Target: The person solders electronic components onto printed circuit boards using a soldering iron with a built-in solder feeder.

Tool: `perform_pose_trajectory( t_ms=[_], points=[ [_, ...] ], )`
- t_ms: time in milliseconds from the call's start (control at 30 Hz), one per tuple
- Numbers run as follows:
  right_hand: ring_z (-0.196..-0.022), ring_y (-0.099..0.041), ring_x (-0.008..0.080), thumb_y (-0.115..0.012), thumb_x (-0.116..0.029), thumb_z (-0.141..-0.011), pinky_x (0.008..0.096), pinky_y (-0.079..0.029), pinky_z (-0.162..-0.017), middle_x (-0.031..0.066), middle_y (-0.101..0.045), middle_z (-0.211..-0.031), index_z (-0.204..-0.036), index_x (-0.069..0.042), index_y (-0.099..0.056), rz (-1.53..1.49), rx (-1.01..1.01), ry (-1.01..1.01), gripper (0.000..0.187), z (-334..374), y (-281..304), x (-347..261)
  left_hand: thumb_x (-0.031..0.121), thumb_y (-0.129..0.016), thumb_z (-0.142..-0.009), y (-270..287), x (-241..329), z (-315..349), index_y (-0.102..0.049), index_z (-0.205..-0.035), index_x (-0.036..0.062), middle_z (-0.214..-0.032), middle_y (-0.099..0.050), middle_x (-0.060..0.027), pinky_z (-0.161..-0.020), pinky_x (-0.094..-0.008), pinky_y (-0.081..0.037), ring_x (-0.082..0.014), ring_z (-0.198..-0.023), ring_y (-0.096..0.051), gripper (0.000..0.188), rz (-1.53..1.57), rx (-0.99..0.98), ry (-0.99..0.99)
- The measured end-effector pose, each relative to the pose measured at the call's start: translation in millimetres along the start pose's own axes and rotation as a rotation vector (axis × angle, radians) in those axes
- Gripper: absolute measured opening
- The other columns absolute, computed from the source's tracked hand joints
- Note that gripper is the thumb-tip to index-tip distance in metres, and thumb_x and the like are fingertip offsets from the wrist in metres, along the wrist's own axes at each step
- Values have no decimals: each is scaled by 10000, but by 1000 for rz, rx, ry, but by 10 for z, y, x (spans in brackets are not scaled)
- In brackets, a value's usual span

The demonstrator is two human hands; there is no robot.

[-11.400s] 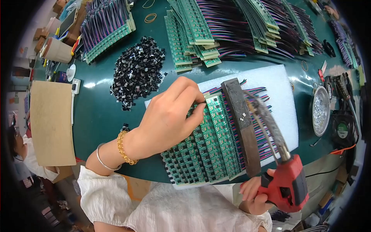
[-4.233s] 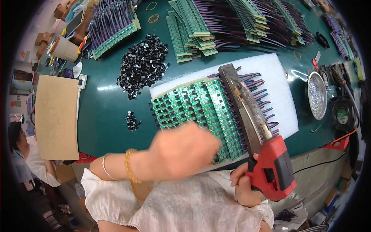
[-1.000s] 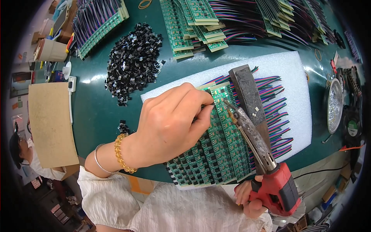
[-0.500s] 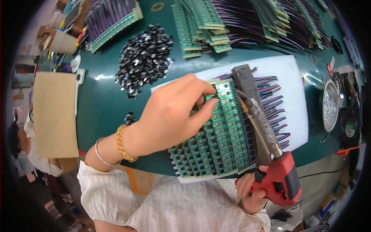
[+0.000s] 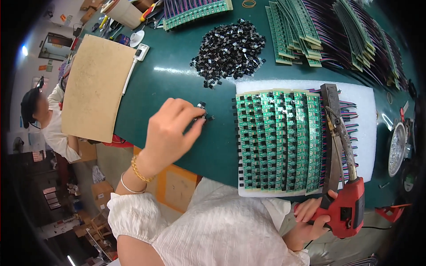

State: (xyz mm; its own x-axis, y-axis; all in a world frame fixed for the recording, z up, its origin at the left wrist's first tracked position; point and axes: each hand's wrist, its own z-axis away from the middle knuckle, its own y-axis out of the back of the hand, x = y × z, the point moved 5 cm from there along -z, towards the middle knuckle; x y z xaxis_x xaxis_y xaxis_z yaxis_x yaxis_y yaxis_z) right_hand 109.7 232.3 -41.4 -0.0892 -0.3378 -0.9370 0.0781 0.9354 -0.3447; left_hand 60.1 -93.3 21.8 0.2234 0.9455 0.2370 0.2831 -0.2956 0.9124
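My left hand (image 5: 171,131) is over the green table, thumb and forefinger curled in a pinch around small black electronic components (image 5: 202,106) with metal pins. Part of this little cluster is hidden by the fingers. My right hand (image 5: 310,217) grips a red and black soldering gun (image 5: 348,208) near the table's front edge. Its metal barrel and thin feed tube lie over a dark metal bar (image 5: 329,133). Beside the bar, several green circuit board strips (image 5: 279,142) lie side by side, dotted with black components. Colored wires (image 5: 348,115) come out from under the bar.
A white foam pad (image 5: 366,93) lies under the strips. Behind are a large heap of black components (image 5: 228,51) and stacked wired boards (image 5: 293,33). A metal bowl (image 5: 396,148) stands at the right, a tan board (image 5: 95,88) at the left. Another person (image 5: 55,119) sits beyond it.
My left hand has moved left, off the board strips and over to the small cluster of components. The view has shifted left. My right hand still holds the soldering gun.
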Motion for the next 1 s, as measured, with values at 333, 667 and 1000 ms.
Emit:
perform_pose_trajectory(
  t_ms=[333,667,1000],
  points=[
    [-465,-499,154,-635,-443,-917,316,-453,-509,29,-487,-556,-1355,41,-323,-38,25,-117,724,67,-29,-2,-9,-709,-682,-186,101,-42,-599,-785,37,-803,-559,-70,-653,-345,-446,-245,-732,-541,158,-104,-15,-153],
    [-433,-472,144,-645,-395,-924,289,-425,-467,22,-448,-545,-1344,53,-338,44,-37,-61,687,92,-19,30,-73,-709,-699,-159,43,-109,-604,-808,32,-731,-627,-43,-606,-294,-457,-178,-607,-592,184,57,63,-104],
    [-427,-469,137,-648,-400,-922,278,-418,-465,18,-461,-543,-1346,40,-341,51,-46,-51,684,80,-14,31,-118,-701,-687,-156,125,-144,-593,-800,22,-785,-658,-88,-599,-296,-504,-221,-674,-626,210,236,157,4]
  ],
)
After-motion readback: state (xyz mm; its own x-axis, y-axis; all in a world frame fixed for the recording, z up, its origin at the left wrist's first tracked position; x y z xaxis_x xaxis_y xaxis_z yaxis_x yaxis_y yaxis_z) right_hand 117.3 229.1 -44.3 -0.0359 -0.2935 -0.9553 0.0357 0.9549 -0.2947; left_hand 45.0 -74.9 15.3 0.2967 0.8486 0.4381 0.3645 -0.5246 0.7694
